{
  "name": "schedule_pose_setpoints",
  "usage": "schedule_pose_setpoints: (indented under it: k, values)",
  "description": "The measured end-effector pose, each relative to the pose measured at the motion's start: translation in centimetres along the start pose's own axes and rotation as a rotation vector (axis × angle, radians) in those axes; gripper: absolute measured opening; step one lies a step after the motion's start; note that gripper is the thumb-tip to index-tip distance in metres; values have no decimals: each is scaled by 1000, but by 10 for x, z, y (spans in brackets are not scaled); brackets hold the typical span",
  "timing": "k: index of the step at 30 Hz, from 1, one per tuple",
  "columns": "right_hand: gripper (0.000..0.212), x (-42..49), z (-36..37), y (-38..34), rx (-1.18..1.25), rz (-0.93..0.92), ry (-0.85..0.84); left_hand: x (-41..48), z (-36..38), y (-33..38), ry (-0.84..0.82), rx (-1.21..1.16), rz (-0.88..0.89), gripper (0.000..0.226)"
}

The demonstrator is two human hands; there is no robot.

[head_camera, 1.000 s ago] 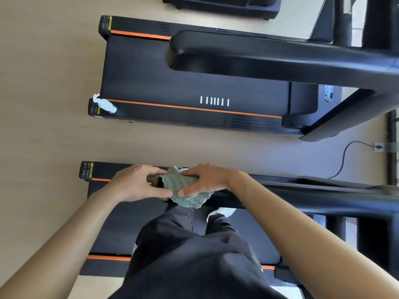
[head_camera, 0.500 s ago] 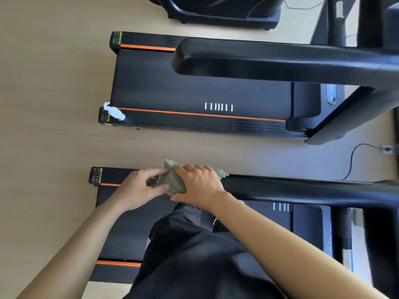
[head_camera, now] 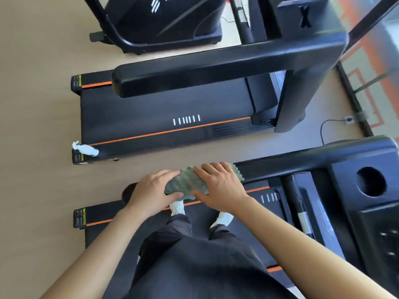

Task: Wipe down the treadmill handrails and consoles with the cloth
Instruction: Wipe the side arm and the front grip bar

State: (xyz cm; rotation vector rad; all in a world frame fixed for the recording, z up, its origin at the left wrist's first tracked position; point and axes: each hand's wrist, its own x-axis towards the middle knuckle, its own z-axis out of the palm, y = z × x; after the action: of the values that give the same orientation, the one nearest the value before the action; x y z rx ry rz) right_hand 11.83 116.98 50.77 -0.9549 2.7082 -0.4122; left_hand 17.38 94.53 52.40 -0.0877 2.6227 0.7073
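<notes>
- Pale wood floor (head_camera: 38, 104) filled the left of my feed. A white spray bottle (head_camera: 85, 149) lay on the rear corner of the far treadmill (head_camera: 151, 108).
- The left hand (head_camera: 154, 192) was curled over the free end of the near handrail (head_camera: 291, 165), and its thumb and fingers gripped the left end of the cloth (head_camera: 185, 184).
- The green, nubbly cloth was wrapped over that handrail, bunched between the two hands.
- The right hand (head_camera: 220, 186) clasped the cloth's right part against the rail, fingers over the top and thumb along the near side.
- Below the hands I saw white shoes (head_camera: 224, 219) standing on the near treadmill's belt.
- Right of the hands, the black handrail ran on to the console (head_camera: 343, 190). It had a round cup hole and a few buttons too blurred for me to read.
</notes>
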Motion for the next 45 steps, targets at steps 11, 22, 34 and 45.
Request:
schedule_pose_setpoints:
  k: [11, 22, 34, 45]
  values:
    - [38, -59, -31, 97, 31, 255, 203, 64, 33, 108, -42, 65, 176, 56]
    - [49, -114, -50, 161, 118, 533, 385, 116, 64, 208, -56, 170, 334, 62]
    - [61, -125, -52, 191, 98, 726, 400, 134, 80, 255, -48, 215, 463, 63]
    - [68, -84, -1, 63, 381, 762, 528, 90, 45, 155, -19, 192, 457, 65]
